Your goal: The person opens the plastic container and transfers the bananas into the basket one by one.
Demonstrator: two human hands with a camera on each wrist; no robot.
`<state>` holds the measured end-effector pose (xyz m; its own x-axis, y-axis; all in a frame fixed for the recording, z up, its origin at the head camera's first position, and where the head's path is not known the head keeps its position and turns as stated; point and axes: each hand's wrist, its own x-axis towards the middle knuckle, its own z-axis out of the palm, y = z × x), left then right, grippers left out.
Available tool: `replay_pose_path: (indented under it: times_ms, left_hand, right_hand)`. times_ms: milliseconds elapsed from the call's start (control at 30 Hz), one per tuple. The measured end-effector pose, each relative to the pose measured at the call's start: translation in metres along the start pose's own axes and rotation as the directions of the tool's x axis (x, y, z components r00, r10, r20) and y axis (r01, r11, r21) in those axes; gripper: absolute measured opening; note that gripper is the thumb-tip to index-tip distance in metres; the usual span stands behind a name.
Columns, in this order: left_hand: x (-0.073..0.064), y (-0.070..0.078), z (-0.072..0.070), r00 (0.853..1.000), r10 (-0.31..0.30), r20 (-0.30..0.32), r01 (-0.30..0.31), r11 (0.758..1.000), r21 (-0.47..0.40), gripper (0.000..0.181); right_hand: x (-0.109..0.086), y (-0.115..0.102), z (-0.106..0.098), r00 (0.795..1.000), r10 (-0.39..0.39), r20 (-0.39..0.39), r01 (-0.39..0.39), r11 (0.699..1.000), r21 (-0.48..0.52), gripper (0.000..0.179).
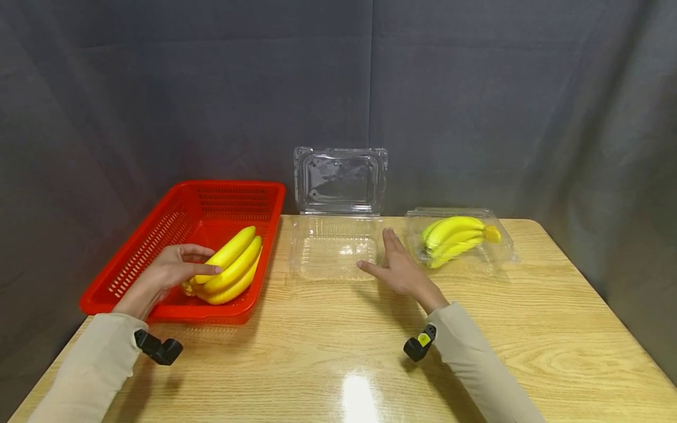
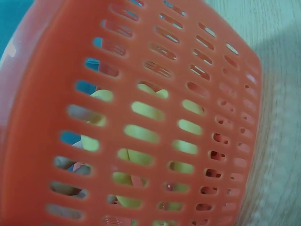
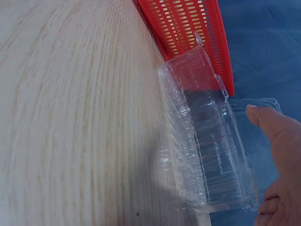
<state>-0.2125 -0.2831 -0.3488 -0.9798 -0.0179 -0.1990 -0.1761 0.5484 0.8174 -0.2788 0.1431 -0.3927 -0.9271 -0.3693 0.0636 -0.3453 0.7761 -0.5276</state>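
Observation:
A bunch of yellow bananas [image 1: 233, 267] is at the near right part of the red plastic basket [image 1: 277, 235], stem end toward the left. My left hand [image 1: 171, 270] holds the bunch near its stem, thumb across the top banana and the other fingers on the far side, partly hidden. Basket slots in the left wrist view show only patches of the bananas [image 2: 141, 134]. At the middle stands a clear plastic clamshell box [image 1: 338, 258] with its lid [image 1: 341, 179] raised. My right hand [image 1: 404, 270] is at its right edge, fingers straight and thumb spread.
To the right, a second clear clamshell box [image 1: 505, 249] contains another bunch of bananas [image 1: 455, 235]. A wooden table [image 1: 296, 358] carries everything. Grey cloth [image 1: 449, 106] hangs behind and at both sides.

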Motion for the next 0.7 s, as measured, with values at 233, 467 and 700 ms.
replay_pose_path:
  times_ms: [233,467,700]
  left_hand:
    - [-0.002,0.004,-0.001,1.000,0.025,0.001,-0.025,1.000,-0.010,0.068]
    - [0.000,0.008,-0.002,1.000,0.020,-0.002,-0.020,1.000,-0.022,0.069]
    - [0.001,0.011,-0.002,1.000,0.016,-0.025,-0.016,1.000,-0.015,0.067]
  right_hand:
    - [-0.002,-0.004,-0.006,0.999,-0.027,-0.035,0.026,0.999,-0.021,0.105]
    - [-0.005,-0.006,-0.014,0.998,-0.047,-0.052,0.046,0.999,-0.008,0.102]
    - [-0.011,-0.008,-0.023,0.994,-0.067,-0.085,0.067,0.998,-0.010,0.100]
